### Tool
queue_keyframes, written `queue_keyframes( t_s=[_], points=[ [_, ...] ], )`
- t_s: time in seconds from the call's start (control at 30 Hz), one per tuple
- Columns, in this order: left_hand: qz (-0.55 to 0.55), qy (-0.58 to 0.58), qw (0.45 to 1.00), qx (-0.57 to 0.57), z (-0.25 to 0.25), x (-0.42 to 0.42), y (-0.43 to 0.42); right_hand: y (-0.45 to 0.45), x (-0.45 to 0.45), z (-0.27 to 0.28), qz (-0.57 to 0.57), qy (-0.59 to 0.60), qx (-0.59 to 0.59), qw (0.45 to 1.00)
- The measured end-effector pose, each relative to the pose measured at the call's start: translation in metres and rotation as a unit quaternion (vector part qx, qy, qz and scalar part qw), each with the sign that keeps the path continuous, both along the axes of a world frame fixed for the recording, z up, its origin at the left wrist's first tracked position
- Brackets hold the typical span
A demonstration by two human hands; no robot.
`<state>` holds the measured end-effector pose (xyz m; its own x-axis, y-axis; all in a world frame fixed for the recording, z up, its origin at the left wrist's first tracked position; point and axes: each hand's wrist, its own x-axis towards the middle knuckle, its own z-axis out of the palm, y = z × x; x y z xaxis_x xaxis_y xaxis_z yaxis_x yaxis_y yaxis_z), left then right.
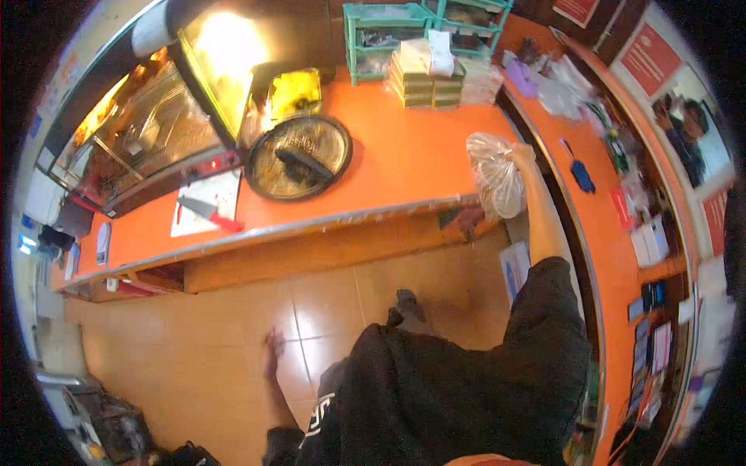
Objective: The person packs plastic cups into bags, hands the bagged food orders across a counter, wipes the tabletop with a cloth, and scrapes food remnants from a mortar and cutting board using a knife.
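Observation:
My right hand [522, 157] is closed around the gathered neck of a clear plastic bag [497, 186], which hangs at the counter's front edge near the corner. Something brownish shows through the plastic, but I cannot make out what it is. My left hand [273, 342] hangs low on the other side over the tiled floor, slightly blurred. Its fingers look loosely apart, with nothing visible in them. The nearest thing in front of it is the front of the orange counter [388, 171].
On the counter are a round dark tray [264, 182], a red-handled knife [210, 214] on a white board [186, 227], a lit glass display case [148, 132], stacked boxes [420, 89] and green racks [388, 19]. A side counter [579, 225] runs along my right. A person [688, 132] appears behind an opening.

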<state>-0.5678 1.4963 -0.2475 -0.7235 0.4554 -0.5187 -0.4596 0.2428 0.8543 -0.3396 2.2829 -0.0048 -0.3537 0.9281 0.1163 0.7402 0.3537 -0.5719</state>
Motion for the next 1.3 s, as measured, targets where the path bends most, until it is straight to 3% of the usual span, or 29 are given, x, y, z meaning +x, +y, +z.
queue_keyframes(
  t_s=[0.07, 0.1, 0.13, 0.2, 0.3, 0.33, 0.4, 0.47, 0.5, 0.6, 0.63, 0.7, 0.73, 0.77, 0.83, 0.93, 0.97, 1.0, 1.03, 1.07, 1.1, 1.13, 1.17, 1.2, 1.27, 1.3],
  points=[
    [0.159, -0.162, 0.974, 0.007, -0.017, 0.048, -0.009, 0.065, -0.023, -0.018, -0.013, 0.033, -0.048, 0.998],
    [0.216, -0.260, 0.940, -0.050, -0.029, 0.068, -0.019, 0.093, -0.036, -0.021, 0.008, 0.034, -0.046, 0.998],
    [0.214, -0.306, 0.926, -0.055, -0.023, 0.092, -0.031, 0.119, -0.050, -0.023, 0.028, 0.036, -0.043, 0.998],
    [0.284, -0.283, 0.898, -0.181, 0.013, 0.133, -0.018, 0.174, -0.077, -0.037, 0.061, 0.023, -0.048, 0.997],
    [0.355, -0.309, 0.858, -0.205, 0.033, 0.152, -0.016, 0.278, -0.117, -0.099, 0.077, -0.031, -0.045, 0.996],
    [0.364, -0.310, 0.853, -0.208, 0.039, 0.154, -0.004, 0.311, -0.134, -0.125, 0.070, 0.087, 0.079, 0.991],
    [0.310, -0.242, 0.897, -0.204, 0.051, 0.154, 0.013, 0.315, -0.150, -0.138, 0.067, 0.199, 0.188, 0.960],
    [0.254, -0.179, 0.937, -0.162, 0.058, 0.151, 0.043, 0.305, -0.148, -0.111, 0.079, -0.009, 0.012, 0.997],
    [0.231, -0.167, 0.938, -0.198, 0.071, 0.140, 0.076, 0.289, -0.149, -0.103, 0.087, -0.103, 0.048, 0.990],
    [0.119, -0.133, 0.936, -0.303, 0.089, 0.114, 0.147, 0.250, -0.148, -0.086, 0.101, -0.163, 0.152, 0.970],
    [0.128, -0.134, 0.934, -0.304, 0.091, 0.114, 0.152, 0.260, -0.149, -0.095, 0.056, -0.086, 0.036, 0.994],
    [0.041, -0.058, 0.964, -0.257, 0.087, 0.121, 0.152, 0.255, -0.137, -0.086, 0.121, -0.108, 0.178, 0.970],
    [0.055, -0.047, 0.969, -0.237, 0.085, 0.126, 0.146, 0.261, -0.134, -0.101, 0.125, -0.022, 0.195, 0.972],
    [0.080, -0.036, 0.972, -0.217, 0.081, 0.135, 0.133, 0.218, -0.141, -0.077, 0.055, -0.032, 0.294, 0.954],
    [0.175, 0.059, 0.969, -0.163, 0.029, 0.171, 0.087, 0.131, -0.145, -0.038, 0.094, 0.064, 0.270, 0.956],
    [0.224, 0.049, 0.948, -0.221, 0.002, 0.235, 0.030, 0.044, -0.140, -0.049, 0.132, 0.070, 0.365, 0.919],
    [0.238, -0.034, 0.941, -0.240, 0.010, 0.253, 0.015, 0.011, -0.146, -0.062, 0.138, 0.058, 0.387, 0.910],
    [0.296, -0.019, 0.933, -0.201, -0.001, 0.279, -0.002, -0.032, -0.159, -0.078, 0.157, 0.049, 0.398, 0.902],
    [0.336, -0.089, 0.913, -0.214, -0.005, 0.304, -0.014, -0.085, -0.165, -0.099, 0.191, 0.047, 0.379, 0.904],
    [0.338, -0.099, 0.905, -0.238, -0.019, 0.332, -0.033, -0.142, -0.175, -0.130, 0.239, 0.121, 0.347, 0.899],
    [0.335, -0.110, 0.898, -0.262, -0.036, 0.366, -0.055, -0.232, -0.175, -0.134, 0.284, 0.115, 0.246, 0.920],
    [0.393, -0.119, 0.874, -0.259, -0.045, 0.403, -0.073, -0.315, -0.173, -0.144, 0.425, 0.125, 0.086, 0.893],
    [0.410, -0.114, 0.864, -0.269, -0.052, 0.432, -0.088, -0.388, -0.173, -0.171, 0.549, 0.126, 0.116, 0.818],
    [0.422, -0.110, 0.856, -0.279, -0.060, 0.461, -0.101, -0.477, -0.160, -0.171, 0.638, 0.147, 0.049, 0.754],
    [0.422, -0.109, 0.850, -0.295, -0.073, 0.524, -0.115, -0.615, -0.122, -0.147, 0.832, 0.084, 0.023, 0.548],
    [0.451, -0.115, 0.836, -0.290, -0.093, 0.551, -0.129, -0.669, -0.120, -0.141, 0.849, 0.088, 0.024, 0.520]
  ],
)
